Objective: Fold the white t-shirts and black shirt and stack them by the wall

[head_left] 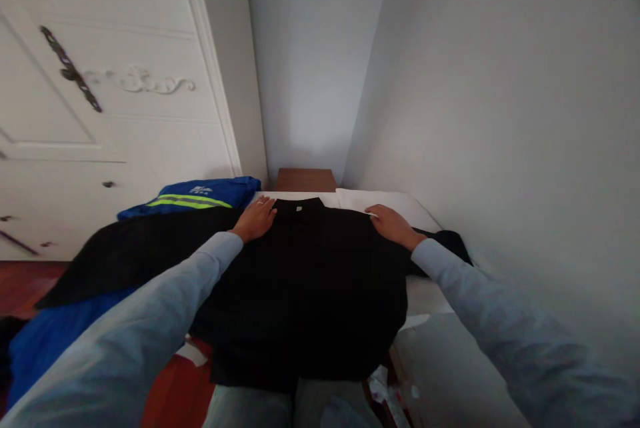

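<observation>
A black shirt [310, 281] lies spread flat on a bed, collar away from me. My left hand [256, 217] rests flat on its left shoulder beside the collar, fingers stretched out, a ring on one finger. My right hand [391, 224] lies palm down on the right shoulder, fingers extended toward the collar. Both arms wear light blue-grey sleeves. The shirt's left sleeve [135, 251] stretches out to the left; the right sleeve [447, 241] pokes out behind my right wrist.
A blue garment with yellow-green reflective stripes [193, 196] lies at the back left. More blue cloth [55, 335] sits at the near left. A white pillow [395, 205], a wooden nightstand [305, 179], a white wardrobe [100, 101] and a wall [500, 115] surround the bed.
</observation>
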`<state>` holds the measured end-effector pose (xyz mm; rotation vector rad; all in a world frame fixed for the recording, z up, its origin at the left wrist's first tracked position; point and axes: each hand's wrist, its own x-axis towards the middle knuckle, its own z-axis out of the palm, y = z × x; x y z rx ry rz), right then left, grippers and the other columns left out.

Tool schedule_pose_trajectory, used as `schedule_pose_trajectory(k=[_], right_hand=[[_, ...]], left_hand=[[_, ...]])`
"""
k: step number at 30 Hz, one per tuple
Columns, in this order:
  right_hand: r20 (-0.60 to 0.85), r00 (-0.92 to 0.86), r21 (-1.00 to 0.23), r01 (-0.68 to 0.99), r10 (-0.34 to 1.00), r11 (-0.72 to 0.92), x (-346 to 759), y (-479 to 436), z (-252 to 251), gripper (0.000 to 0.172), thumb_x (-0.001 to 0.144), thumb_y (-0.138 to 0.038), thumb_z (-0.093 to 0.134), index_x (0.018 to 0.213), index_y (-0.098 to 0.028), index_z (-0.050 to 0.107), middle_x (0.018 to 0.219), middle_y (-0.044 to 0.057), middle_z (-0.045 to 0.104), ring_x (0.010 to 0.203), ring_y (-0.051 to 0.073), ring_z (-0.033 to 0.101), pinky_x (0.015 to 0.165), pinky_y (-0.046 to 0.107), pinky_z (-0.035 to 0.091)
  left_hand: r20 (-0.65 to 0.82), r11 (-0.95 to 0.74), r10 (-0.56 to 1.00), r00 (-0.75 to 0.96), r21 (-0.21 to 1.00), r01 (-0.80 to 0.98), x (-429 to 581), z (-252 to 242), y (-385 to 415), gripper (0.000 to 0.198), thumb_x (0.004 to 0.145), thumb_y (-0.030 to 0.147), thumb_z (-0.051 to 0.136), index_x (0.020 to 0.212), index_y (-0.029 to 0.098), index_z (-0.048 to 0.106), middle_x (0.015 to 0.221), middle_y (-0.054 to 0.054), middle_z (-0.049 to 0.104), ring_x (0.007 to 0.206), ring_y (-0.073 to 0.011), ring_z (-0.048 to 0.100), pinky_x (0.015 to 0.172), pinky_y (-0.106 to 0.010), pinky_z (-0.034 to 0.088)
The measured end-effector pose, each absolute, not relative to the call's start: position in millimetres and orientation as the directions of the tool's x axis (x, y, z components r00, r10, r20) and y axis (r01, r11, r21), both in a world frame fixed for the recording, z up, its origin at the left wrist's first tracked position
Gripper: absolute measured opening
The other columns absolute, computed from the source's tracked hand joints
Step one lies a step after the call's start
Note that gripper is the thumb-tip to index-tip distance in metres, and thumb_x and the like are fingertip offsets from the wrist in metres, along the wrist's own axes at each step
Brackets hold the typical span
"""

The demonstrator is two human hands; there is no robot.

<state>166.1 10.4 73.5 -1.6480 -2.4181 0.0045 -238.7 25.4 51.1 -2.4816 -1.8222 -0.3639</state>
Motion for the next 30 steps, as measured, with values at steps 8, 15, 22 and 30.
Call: schedule_pose_trajectory(k=[8,15,22,30], right_hand=[[0.065,-0.304,-0.267,0.912,0.95,0.311,74.4,82.7,56.5,0.026,0.095,-0.024,0.055,0.115,-0.014,0.067,0.123,0.014,0.068,0.112,0.023,0.063,0.096,0.029,0.044],[0.013,-0.237,-0.325,0.918,0.971,0.228,57.1,127.0,42.3,0.016,0.082,-0.017,0.068,0.096,-0.016,0.074,0.104,0.012,0.074,0.096,0.022,0.068,0.084,0.027,0.048],[-0.055,-0.269,-0.385,0.894,0.962,0.228,59.1,143.0,39.0,0.008,0.08,-0.021,0.069,0.08,-0.017,0.076,0.086,0.006,0.075,0.082,0.018,0.068,0.074,0.023,0.048],[-0.189,-0.331,-0.405,0.884,0.925,0.234,60.4,149.0,45.9,0.005,0.07,-0.02,0.077,0.068,-0.016,0.074,0.071,0.004,0.072,0.069,0.016,0.064,0.067,0.024,0.047]], left_hand=[[0.01,-0.186,0.983,0.186,0.038,0.982,-314.7,79.2,37.9,0.037,0.09,0.032,0.043,0.108,0.018,0.072,0.111,-0.013,0.073,0.104,-0.0275,0.067,0.094,-0.037,0.049],[-0.105,-0.213,0.968,0.228,0.14,0.967,-322.2,78.0,61.7,0.034,0.083,0.047,0.055,0.092,0.022,0.077,0.096,-0.007,0.076,0.091,-0.0232,0.069,0.077,-0.026,0.049],[-0.164,-0.158,0.965,0.204,0.258,0.953,-314.8,69.4,89.0,0.041,0.075,0.059,0.062,0.069,0.02,0.075,0.072,-0.004,0.072,0.07,-0.0187,0.068,0.06,-0.023,0.045],[-0.071,-0.207,0.968,0.24,0.313,0.927,-300.8,54.9,101.3,0.018,0.074,0.031,0.065,0.079,0.018,0.077,0.077,-0.005,0.075,0.078,-0.0203,0.069,0.07,-0.024,0.048]])
